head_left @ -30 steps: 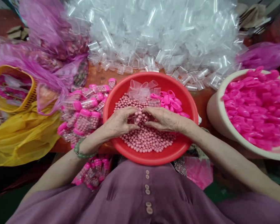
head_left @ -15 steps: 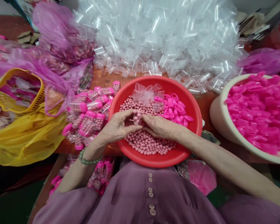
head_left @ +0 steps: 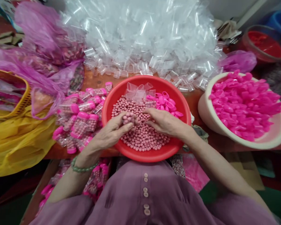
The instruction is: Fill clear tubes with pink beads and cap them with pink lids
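A red basin in front of me holds several pale pink beads, a few clear tubes and pink caps. My left hand is over the beads, its fingers closed round a clear tube filled with beads. My right hand rests on the beads just to the right, fingers curled toward the tube's mouth, pinched on something I cannot make out.
A heap of empty clear tubes fills the back. Filled, capped tubes lie left of the basin. A cream bowl of pink caps stands at right. A yellow basket, yellow bag and pink plastic bags sit at left.
The tube in my left hand now shows full of beads and has tipped toward the left. My right hand has shifted slightly right. The camera view has swung a little.
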Motion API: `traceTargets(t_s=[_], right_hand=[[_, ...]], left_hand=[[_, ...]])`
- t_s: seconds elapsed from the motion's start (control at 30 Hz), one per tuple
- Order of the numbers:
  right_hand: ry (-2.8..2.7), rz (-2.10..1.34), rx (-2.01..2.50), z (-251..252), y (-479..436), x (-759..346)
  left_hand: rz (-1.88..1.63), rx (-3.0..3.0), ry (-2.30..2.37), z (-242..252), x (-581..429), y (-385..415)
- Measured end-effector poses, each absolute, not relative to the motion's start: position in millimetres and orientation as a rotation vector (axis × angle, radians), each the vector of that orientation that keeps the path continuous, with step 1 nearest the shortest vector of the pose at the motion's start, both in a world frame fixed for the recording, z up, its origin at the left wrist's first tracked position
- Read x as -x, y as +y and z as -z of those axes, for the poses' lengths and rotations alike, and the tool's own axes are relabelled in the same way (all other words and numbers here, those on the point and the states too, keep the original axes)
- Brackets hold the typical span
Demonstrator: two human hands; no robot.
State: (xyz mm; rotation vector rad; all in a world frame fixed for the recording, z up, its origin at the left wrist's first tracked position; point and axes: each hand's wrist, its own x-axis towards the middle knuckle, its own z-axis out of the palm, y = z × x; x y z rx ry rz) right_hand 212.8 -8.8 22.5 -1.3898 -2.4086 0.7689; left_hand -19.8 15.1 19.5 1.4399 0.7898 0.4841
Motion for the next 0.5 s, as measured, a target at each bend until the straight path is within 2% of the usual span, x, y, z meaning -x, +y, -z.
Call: traceTargets(t_s=[0.23, 0.5], right_hand=[[-2.142, -0.933, 1.097, -56.9, -19.8, -213.3], [-2.150, -1.092, 0.936, -46.7, -12.0, -211.0]], left_hand=[[-0.359, -1.504, 0.653, -16.9, 5.1, 6.8], [-0.393, -1.497, 0.571, -15.2, 3.1, 3.4]])
